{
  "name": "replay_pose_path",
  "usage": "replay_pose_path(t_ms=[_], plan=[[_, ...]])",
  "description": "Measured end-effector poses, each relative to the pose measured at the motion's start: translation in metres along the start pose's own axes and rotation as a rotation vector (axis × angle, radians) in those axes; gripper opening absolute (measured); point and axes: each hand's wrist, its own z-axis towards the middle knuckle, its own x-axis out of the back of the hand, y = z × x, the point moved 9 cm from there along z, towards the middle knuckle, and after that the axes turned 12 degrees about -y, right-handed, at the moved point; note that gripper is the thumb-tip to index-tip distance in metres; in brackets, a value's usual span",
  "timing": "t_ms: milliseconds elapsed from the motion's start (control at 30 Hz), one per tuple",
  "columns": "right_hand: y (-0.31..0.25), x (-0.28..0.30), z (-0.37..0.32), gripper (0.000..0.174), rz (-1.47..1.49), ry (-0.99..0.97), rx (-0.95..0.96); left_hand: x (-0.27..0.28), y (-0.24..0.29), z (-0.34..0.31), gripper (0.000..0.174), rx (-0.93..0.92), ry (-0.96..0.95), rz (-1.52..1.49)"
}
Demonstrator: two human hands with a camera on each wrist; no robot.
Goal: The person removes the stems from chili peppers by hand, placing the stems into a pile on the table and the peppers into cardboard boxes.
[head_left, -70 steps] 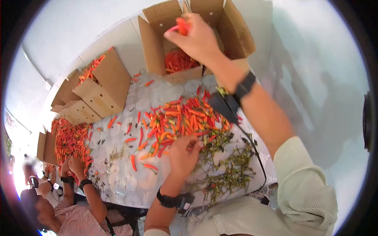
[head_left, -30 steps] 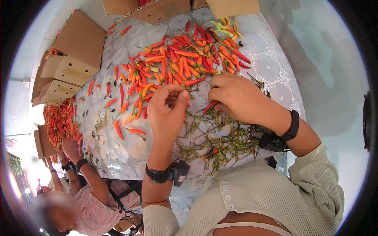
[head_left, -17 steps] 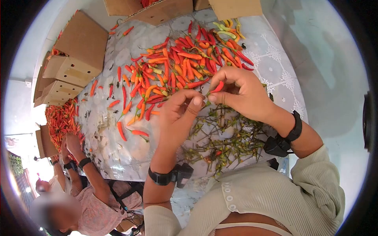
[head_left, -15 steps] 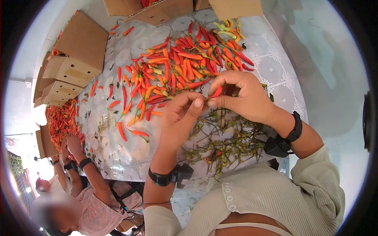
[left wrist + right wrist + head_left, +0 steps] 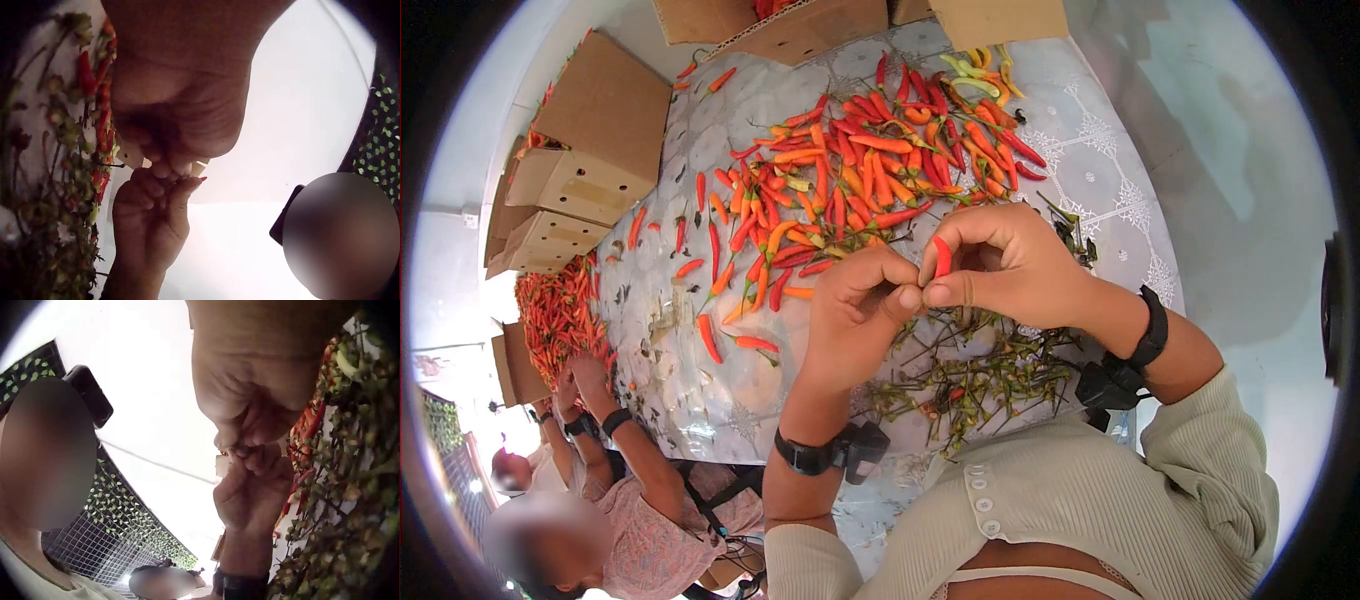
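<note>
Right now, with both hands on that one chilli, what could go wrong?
The red chilli is pinched between the right hand and left hand above the stem pile: a slip could drop it among the stems. Both hands are bare, so juice from a torn chilli might irritate the skin.

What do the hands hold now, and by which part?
The right hand pinches a red chili at its lower end; the left hand seems to pinch the same end.
</note>
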Motion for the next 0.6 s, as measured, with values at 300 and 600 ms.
replay_pose_path(t_ms=[300, 600], plan=[[0.015, 0.003, 0.002, 0.017, 0.524, -0.03, -0.066, -0.004, 0.008, 0.0, 0.012, -0.034, -0.037, -0.078], [0.001, 0.087, -0.007, 0.013, -0.008, 0.377, 0.033, -0.02, -0.001, 0.005, 0.01, 0.099, -0.13, 0.141]])
